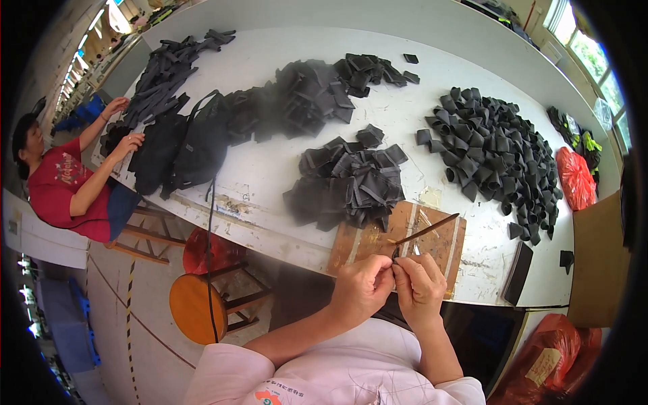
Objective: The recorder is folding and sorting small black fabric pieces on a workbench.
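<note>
We see the left hand (363, 290) and right hand (420, 283) meeting over the near edge of the white surface (260, 206), at the front of a wooden board (354, 253) whose front part reaches that edge. The fingers of both hands are closed in a tight pinch, tip to tip, on a small dark piece (396, 256). Just beyond them a thin, curved brown strip (430, 228) slants over the board.

We find room for the hands on the right, where a scuffed white stretch runs from the board to a black bar-shaped thing (518, 273) near the corner. On the left, another white strip follows the near edge toward a dark bag (202, 145) and a co-worker (64, 182). Forward it is tighter: a heap of flat black pieces (354, 179) overlaps the board's back edge. A white lane separates it from a wide heap of black folded loops (499, 145), and a raised panel (418, 34) bounds the far side.

Most of the small dark piece is covered by the fingers, so we cannot make out its shape, nor whether the brown strip joins it. The middle heap (304, 98) looks hazy, and the person's upper arms are cut off below.
</note>
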A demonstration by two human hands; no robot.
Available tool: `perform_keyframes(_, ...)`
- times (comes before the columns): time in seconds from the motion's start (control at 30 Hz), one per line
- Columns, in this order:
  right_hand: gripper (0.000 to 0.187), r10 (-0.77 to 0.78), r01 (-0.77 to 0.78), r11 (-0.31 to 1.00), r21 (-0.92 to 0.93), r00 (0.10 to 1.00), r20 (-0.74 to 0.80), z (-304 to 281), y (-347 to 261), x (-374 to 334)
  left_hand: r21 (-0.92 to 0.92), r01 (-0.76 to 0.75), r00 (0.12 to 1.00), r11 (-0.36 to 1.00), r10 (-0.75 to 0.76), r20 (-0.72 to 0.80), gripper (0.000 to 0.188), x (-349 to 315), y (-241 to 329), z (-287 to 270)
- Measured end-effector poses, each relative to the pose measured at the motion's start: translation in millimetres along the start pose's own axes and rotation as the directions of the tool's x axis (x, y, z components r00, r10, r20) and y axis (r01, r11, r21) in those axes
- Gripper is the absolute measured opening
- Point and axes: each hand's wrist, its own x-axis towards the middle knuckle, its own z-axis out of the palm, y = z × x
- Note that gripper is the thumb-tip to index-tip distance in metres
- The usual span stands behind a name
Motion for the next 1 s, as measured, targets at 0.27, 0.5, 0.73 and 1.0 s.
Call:
perform_keyframes(0.27, 0.016, 0.183, -0.203, 0.977, -0.070, 0.958, -0.220, 13, 7, -4, -0.631, 0.506, 0.834, 0.588, -0.519, 0.185, 0.009, 14, -10, -6)
perform_keyframes(0.5, 0.004, 0.595, -0.592, 0.031, 0.805, 0.658, 0.462, -8, 13, -4, -0.603, 0.591, 0.806, 0.536, -0.420, 0.416, 0.026, 19, 6, -13)
perform_keyframes(0.73, 0.013, 0.410, -0.540, -0.310, 0.782, 0.667, 0.623, -14, 22, -7, -0.204, 0.240, 0.970, 0.949, -0.241, 0.020, 0.005, 13, 18, 7)
perform_keyframes(1.0, 0.024, 0.283, -0.527, 0.337, 0.780, 0.847, 0.450, -61, -16, 47, -0.709, 0.646, 0.750, -0.282, 0.062, 0.659, 0.011, 55, 37, -15)
